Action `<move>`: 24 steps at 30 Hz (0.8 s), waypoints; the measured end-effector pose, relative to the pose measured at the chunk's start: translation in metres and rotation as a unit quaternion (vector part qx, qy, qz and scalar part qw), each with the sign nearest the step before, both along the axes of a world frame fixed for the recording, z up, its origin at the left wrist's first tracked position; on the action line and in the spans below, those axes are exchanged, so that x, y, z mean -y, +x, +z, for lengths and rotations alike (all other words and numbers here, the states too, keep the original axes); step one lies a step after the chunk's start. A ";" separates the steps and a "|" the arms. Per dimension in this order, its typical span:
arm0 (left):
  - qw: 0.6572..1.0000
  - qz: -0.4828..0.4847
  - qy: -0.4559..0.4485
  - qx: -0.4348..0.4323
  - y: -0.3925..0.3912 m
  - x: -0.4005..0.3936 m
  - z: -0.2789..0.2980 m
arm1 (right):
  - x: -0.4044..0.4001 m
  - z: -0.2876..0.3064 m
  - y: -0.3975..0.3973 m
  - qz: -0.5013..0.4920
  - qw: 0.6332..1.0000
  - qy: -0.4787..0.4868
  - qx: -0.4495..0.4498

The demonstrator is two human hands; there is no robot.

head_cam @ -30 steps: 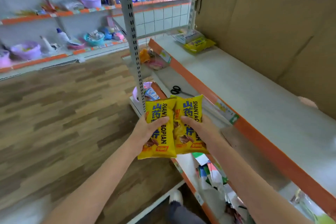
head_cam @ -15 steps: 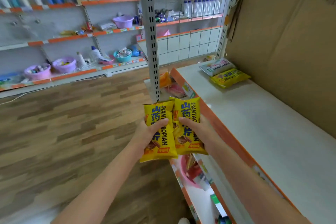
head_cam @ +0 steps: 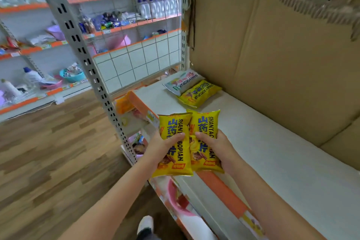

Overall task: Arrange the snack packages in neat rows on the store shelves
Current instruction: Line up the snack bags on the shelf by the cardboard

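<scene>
Left hand [head_cam: 162,147] grips one yellow snack bag [head_cam: 175,145], thumb across its front; right hand [head_cam: 218,149] grips a second yellow bag [head_cam: 204,140] touching it, above the shelf [head_cam: 272,152] edge; two more packets [head_cam: 191,88] lie at the shelf's far end.

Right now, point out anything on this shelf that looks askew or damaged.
The white packet and yellow packet at the shelf's far end lie flat and skewed, overlapping rather than in a row. The cardboard backing has a torn, ragged top edge.
</scene>
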State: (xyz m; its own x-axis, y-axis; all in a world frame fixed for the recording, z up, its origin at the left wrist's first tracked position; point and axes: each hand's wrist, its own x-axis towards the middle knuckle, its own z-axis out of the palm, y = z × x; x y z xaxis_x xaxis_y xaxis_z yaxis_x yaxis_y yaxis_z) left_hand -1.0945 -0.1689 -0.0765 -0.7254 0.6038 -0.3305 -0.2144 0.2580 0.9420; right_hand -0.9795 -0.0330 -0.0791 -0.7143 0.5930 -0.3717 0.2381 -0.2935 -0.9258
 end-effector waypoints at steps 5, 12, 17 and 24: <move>0.999 -0.033 -0.022 -0.004 -0.043 -0.042 0.001 | -0.022 0.002 -0.021 -0.056 0.998 -0.033 -0.022; 0.989 -0.138 -0.014 -0.042 -0.121 -0.093 0.016 | -0.043 0.010 -0.080 -0.150 0.987 -0.042 -0.029; 0.974 -0.165 -0.060 -0.147 -0.181 -0.124 0.016 | -0.060 0.016 -0.129 -0.172 0.985 0.003 -0.002; 0.917 -0.230 -0.119 -0.304 -0.230 -0.143 0.010 | -0.057 0.006 -0.181 -0.198 0.962 0.154 0.110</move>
